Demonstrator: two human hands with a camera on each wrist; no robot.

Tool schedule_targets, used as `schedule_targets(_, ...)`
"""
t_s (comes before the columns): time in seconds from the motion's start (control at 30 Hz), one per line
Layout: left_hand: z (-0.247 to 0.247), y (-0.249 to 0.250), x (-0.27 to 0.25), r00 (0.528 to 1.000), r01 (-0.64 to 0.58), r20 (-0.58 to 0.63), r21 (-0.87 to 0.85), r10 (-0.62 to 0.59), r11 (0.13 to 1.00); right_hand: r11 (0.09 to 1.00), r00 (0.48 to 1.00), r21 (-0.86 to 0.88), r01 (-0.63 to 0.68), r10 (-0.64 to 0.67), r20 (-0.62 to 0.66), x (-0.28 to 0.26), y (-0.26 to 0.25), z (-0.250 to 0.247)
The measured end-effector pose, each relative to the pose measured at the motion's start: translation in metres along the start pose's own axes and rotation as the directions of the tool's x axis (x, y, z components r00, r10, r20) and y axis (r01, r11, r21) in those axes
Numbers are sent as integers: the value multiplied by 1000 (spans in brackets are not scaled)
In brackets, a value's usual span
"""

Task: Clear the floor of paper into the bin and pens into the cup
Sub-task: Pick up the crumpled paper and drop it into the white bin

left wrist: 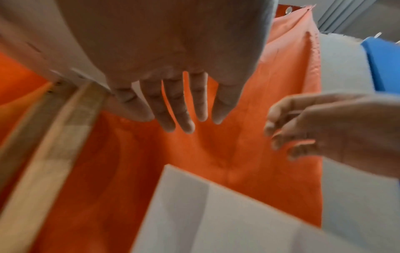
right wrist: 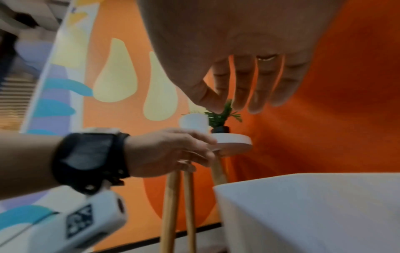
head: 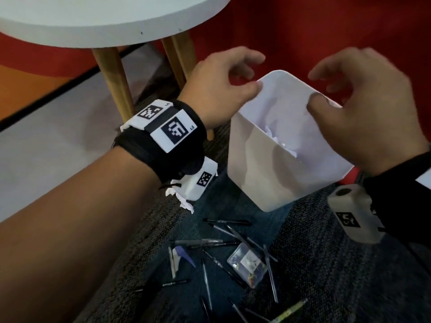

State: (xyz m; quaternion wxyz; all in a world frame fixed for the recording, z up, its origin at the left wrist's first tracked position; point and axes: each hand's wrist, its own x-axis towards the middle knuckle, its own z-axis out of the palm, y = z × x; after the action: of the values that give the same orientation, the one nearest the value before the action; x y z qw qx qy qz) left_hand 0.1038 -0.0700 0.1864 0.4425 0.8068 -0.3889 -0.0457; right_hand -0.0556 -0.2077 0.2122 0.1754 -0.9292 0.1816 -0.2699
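Note:
A white bin (head: 263,183) stands on the dark carpet and has crumpled paper (head: 279,141) inside. Both hands hover over its mouth, empty. My left hand (head: 242,73) is at the far left corner with loosely bent fingers (left wrist: 179,116). My right hand (head: 326,87) is over the right rim with relaxed fingers (right wrist: 244,92), its thumb close to the edge. Another crumpled paper (head: 186,203) lies under my left wrist. Several pens (head: 221,243) are scattered on the carpet nearer to me, plus a green one (head: 291,310).
A clear plastic box (head: 247,264) lies among the pens. A round white table (head: 105,19) on wooden legs (head: 116,85) stands to the left of the bin; on its top are a white cup (right wrist: 193,122) and a small plant (right wrist: 220,118). Behind is an orange-red wall (head: 326,31).

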Motion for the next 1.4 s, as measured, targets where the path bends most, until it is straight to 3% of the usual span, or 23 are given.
schedule_targets(0.13,-8,-50,-16,994,104,-26,20,-103,994,973,977,155,169,-186,103,-17,-44,35)
schedule_targets(0.27,2,-110,-43,956,260,82,203,-281,944,951,876,178,252,-302,377,-47,-57,104)
schedule_targets(0.4,36,-163,-91,869,284,270,416,-416,864,978,754,-33,207,-138,642,-64,-44,170)
schedule_targets(0.5,70,-193,-134,717,176,504,538,-481,825,987,690,-125,99,23,724,-78,-24,210)
schedule_targets(0.6,88,-214,-170,619,139,577,587,-533,797,984,631,-178,13,130,765,-100,-5,248)
schedule_targets(0.67,92,-226,-189,589,118,591,612,-552,782,979,589,-204,8,160,792,-116,0,266)
schedule_targets(0.8,91,-237,-211,619,73,581,627,-528,776,978,558,-208,29,157,815,-136,-2,282)
schedule_targets(1.0,72,-243,-205,633,165,559,579,-535,799,969,568,-226,96,134,812,-117,-3,297)
schedule_targets(1.1,72,-238,-212,659,191,564,514,-497,836,963,545,-245,112,147,825,-102,5,311)
schedule_targets(1.2,71,-228,-222,715,251,536,403,-449,880,960,497,-271,69,202,844,-89,13,324)
schedule_targets(1.3,63,-220,-231,792,297,455,296,-407,908,948,440,-279,152,188,878,-84,17,332)
schedule_targets(1.4,54,-219,-231,803,371,389,268,-452,889,938,510,-301,169,178,842,-87,13,330)
